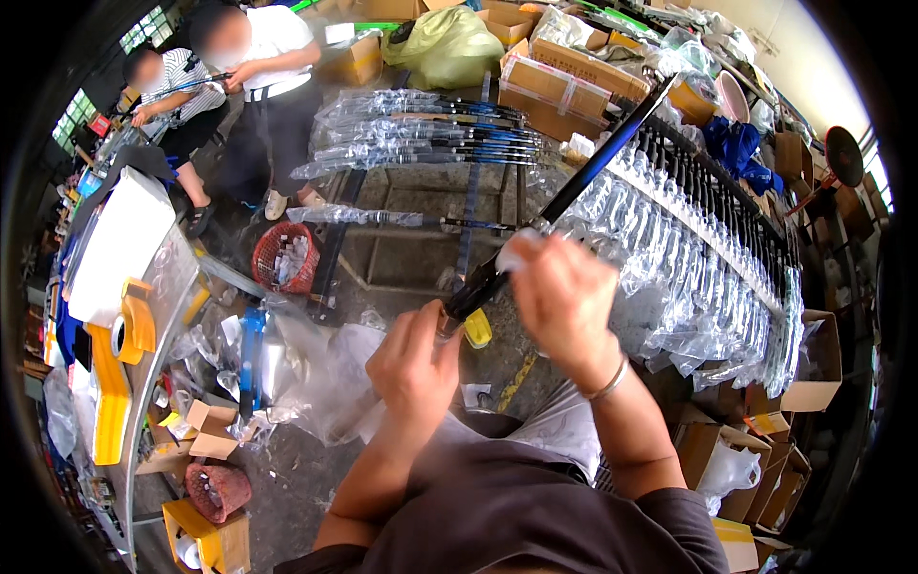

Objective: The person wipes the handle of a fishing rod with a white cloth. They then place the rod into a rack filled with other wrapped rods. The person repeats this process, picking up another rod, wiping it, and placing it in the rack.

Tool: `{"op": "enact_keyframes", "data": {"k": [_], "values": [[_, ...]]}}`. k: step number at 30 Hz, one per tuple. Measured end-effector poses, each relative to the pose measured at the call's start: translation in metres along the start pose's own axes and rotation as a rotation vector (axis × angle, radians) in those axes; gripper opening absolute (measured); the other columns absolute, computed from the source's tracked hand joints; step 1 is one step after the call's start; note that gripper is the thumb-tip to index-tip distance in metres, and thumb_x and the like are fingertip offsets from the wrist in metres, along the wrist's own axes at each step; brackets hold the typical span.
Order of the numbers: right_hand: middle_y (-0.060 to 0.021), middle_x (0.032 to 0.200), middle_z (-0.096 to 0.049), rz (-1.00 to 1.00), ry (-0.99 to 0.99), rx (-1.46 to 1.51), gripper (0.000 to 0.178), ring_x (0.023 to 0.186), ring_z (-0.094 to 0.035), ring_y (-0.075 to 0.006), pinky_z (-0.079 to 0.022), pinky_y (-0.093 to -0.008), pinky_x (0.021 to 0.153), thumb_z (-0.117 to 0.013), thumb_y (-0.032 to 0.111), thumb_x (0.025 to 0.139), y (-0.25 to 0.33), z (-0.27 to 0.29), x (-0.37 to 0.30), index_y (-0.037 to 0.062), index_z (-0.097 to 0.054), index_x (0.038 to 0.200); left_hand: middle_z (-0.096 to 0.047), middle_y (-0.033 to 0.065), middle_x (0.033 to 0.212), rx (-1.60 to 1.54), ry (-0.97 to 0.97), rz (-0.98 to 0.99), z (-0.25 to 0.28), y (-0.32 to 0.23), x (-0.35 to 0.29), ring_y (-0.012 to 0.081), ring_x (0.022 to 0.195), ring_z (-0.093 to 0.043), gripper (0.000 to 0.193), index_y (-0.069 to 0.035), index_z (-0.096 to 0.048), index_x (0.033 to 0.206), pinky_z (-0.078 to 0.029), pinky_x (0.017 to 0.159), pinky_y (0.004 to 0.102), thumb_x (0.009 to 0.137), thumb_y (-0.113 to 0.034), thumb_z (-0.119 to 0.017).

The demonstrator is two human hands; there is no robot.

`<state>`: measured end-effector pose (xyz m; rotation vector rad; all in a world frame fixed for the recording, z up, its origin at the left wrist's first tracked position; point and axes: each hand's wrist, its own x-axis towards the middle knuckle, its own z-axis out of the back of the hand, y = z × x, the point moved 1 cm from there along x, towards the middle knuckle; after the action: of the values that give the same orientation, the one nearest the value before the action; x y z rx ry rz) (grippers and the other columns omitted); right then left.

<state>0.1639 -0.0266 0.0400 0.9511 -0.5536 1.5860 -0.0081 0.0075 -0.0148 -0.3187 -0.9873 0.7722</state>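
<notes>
A black and blue fishing rod (598,163) slants in front of me, from near my body up to the far right. My left hand (413,364) is closed round its thick black lower end. My right hand (564,297) is closed on a small white wad (519,251), pressed against the rod further up. The hand is a little blurred, and whether the wad is cloth or paper I cannot tell. Beyond, one plastic-sleeved rod (382,218) lies alone across a metal frame (402,258), and a stack of sleeved rods (421,134) lies behind it.
At right, a rack (698,210) holds a long row of sleeved rods. A red basket (286,256) stands on the floor at left, near a work table (158,383) with yellow tape rolls (134,325). Cardboard boxes (555,91) crowd the back. Two people (273,57) stand far left.
</notes>
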Motion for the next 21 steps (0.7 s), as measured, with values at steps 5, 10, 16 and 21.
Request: {"op": "enact_keyframes", "data": {"k": [5, 10, 16, 21], "values": [[-0.0027, 0.063, -0.046, 0.038, 0.019, -0.012, 0.017, 0.052, -0.052, -0.0176, -0.043, -0.0305, 0.043, -0.066, 0.004, 0.070, 0.003, -0.006, -0.009, 0.0055, -0.060, 0.086, -0.062, 0.0124, 0.081, 0.030, -0.019, -0.031, 0.001, 0.002, 0.000, 0.0293, 0.067, -0.063, 0.031, 0.001, -0.063, 0.098, -0.048, 0.058, 0.0361, 0.070, -0.002, -0.075], [-0.0026, 0.063, -0.045, 0.098, 0.146, 0.067, 0.017, 0.050, -0.051, -0.0174, -0.044, -0.0311, 0.043, -0.064, 0.009, 0.069, 0.024, -0.009, -0.020, 0.0056, -0.059, 0.085, -0.061, 0.0117, 0.079, -0.012, -0.031, -0.006, 0.000, 0.000, 0.002, 0.0281, 0.066, -0.062, 0.031, 0.001, -0.063, 0.099, -0.048, 0.058, 0.0352, 0.071, -0.003, -0.075], [-0.0021, 0.064, -0.047, 0.082, 0.032, 0.072, 0.025, 0.051, -0.051, -0.0160, -0.043, -0.0292, 0.043, -0.066, 0.004, 0.066, 0.007, -0.002, -0.014, 0.0040, -0.060, 0.090, -0.060, 0.0126, 0.079, -0.250, 0.090, 0.133, 0.004, -0.004, -0.001, 0.0260, 0.066, -0.062, 0.027, 0.000, -0.063, 0.100, -0.047, 0.057, 0.0325, 0.075, -0.003, -0.073], [-0.0019, 0.063, -0.044, 0.089, -0.008, 0.041, 0.028, 0.050, -0.050, -0.0157, -0.042, -0.0301, 0.042, -0.066, 0.006, 0.066, 0.002, 0.001, -0.012, 0.0032, -0.061, 0.093, -0.063, 0.0142, 0.083, -0.350, 0.187, 0.198, 0.002, 0.000, -0.004, 0.0255, 0.068, -0.063, 0.026, 0.002, -0.062, 0.102, -0.049, 0.060, 0.0305, 0.078, -0.003, -0.071]]}}
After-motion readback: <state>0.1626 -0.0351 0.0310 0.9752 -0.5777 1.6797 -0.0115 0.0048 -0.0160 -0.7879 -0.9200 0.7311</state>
